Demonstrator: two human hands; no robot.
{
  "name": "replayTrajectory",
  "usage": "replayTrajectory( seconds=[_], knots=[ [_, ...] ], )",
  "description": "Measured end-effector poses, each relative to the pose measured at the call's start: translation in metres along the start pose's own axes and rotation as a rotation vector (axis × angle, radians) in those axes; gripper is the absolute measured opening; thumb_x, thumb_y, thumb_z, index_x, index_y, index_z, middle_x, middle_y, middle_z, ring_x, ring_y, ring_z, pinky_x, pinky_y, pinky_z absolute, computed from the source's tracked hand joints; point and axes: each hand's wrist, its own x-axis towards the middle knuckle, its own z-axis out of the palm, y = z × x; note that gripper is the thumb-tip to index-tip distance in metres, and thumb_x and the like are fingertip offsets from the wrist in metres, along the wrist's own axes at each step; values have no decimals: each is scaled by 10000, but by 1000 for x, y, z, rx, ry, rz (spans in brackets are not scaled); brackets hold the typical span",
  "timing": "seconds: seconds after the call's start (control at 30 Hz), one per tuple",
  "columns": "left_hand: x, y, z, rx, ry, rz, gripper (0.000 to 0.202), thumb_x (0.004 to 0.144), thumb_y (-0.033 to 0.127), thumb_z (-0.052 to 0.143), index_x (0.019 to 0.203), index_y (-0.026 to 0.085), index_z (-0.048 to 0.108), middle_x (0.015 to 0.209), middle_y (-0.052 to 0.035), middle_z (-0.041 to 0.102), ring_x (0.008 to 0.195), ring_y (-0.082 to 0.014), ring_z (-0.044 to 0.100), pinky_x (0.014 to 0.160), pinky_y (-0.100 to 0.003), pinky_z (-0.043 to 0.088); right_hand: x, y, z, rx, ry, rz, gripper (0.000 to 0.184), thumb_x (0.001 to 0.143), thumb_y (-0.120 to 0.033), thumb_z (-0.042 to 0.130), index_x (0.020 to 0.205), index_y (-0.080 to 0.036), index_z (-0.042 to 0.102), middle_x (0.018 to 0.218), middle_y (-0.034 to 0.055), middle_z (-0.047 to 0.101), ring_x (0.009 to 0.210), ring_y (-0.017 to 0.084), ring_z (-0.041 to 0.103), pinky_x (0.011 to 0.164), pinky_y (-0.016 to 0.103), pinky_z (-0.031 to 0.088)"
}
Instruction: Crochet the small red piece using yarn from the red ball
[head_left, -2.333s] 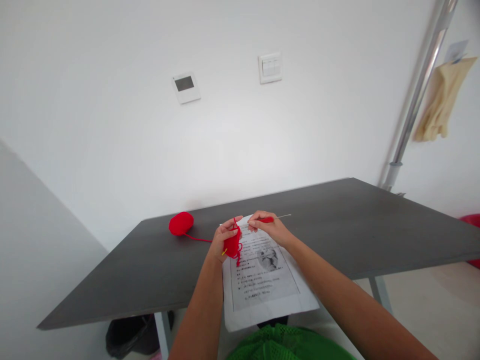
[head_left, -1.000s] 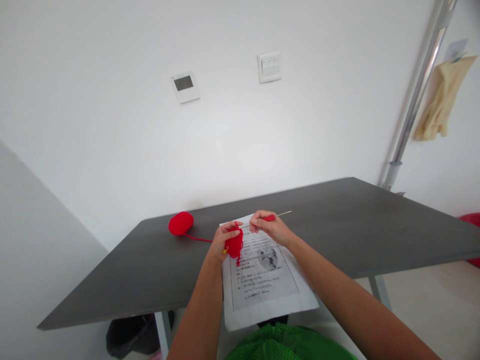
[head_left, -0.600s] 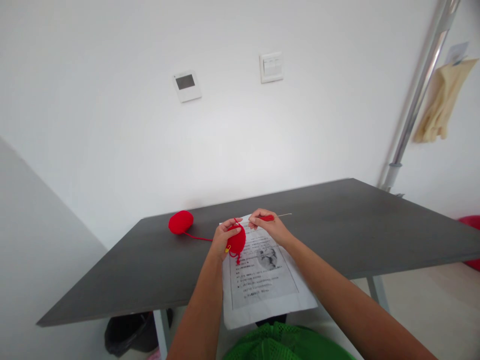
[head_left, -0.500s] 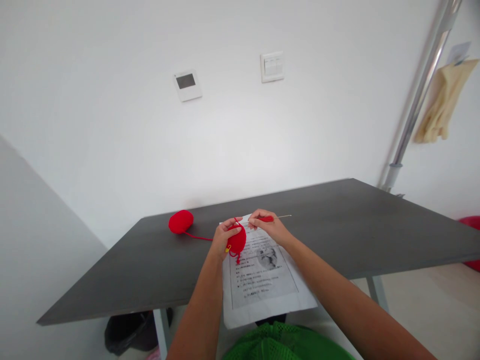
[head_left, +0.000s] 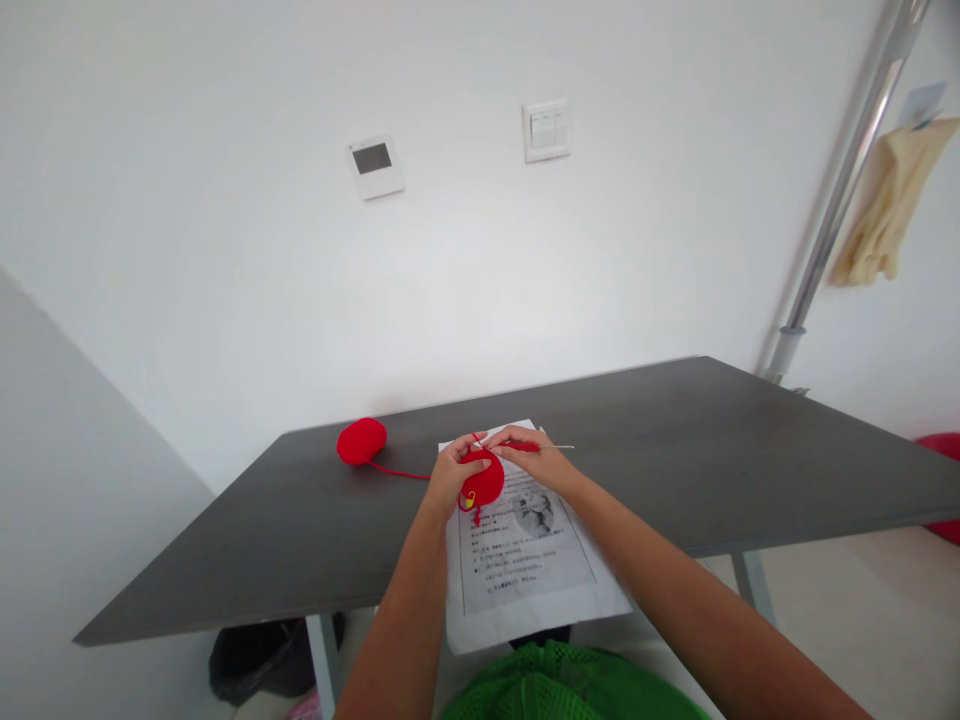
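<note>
My left hand (head_left: 451,474) pinches a round red crochet piece (head_left: 484,484) and has red yarn (head_left: 401,474) running over its fingers. A yellow stitch marker (head_left: 470,498) hangs on the piece's lower left, beside a short red yarn tail (head_left: 477,516). Closed around a red-handled crochet hook (head_left: 525,446), my right hand (head_left: 541,460) is close to the piece's upper edge. The hook's thin metal rear end sticks out to the right; its working tip, at the yarn, is too small to make out. The yarn leads left to a red ball (head_left: 361,441) on the table.
Printed sheets (head_left: 536,590) lie under my hands and overhang the front edge of the dark table (head_left: 637,430). A white wall stands behind it. Below left is a black-lined bin (head_left: 255,660). Cream gloves (head_left: 892,205) hang by a metal pole (head_left: 840,190) at right.
My right hand has moved left and slightly down, bringing the hook to the crochet piece. The piece has shifted a little right, showing more of its round face and the stitch marker.
</note>
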Motion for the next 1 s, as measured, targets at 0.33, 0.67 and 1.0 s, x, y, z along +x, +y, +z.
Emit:
replayTrajectory(
  seconds=[0.33, 0.67, 1.0],
  knots=[
    [2, -1, -2, -12, 113, 25, 322, 574, 213, 695, 886, 140, 665, 743, -44, 670, 634, -153, 591, 596, -249, 441, 2, -2, -2, -17, 49, 13, 165, 751, -336, 628, 787, -182, 674, 795, 33, 654, 783, 177, 580, 755, 314, 437],
    [4, -3, -2, 19, 137, 49, 254, 555, 198, 691, 802, 143, 675, 736, -42, 675, 625, -147, 577, 577, -236, 426, 3, -1, -9, 107, 15, 86, 174, 750, -337, 628, 767, -166, 656, 759, 22, 641, 749, 155, 590, 742, 302, 448],
    [4, -4, -3, 78, 137, 39, 259, 552, 198, 682, 805, 145, 687, 696, -39, 668, 596, -154, 575, 556, -242, 426, 3, -3, -13, 185, -60, 123, 191, 765, -362, 613, 764, -171, 616, 803, 34, 665, 793, 165, 618, 808, 352, 468]
  ],
)
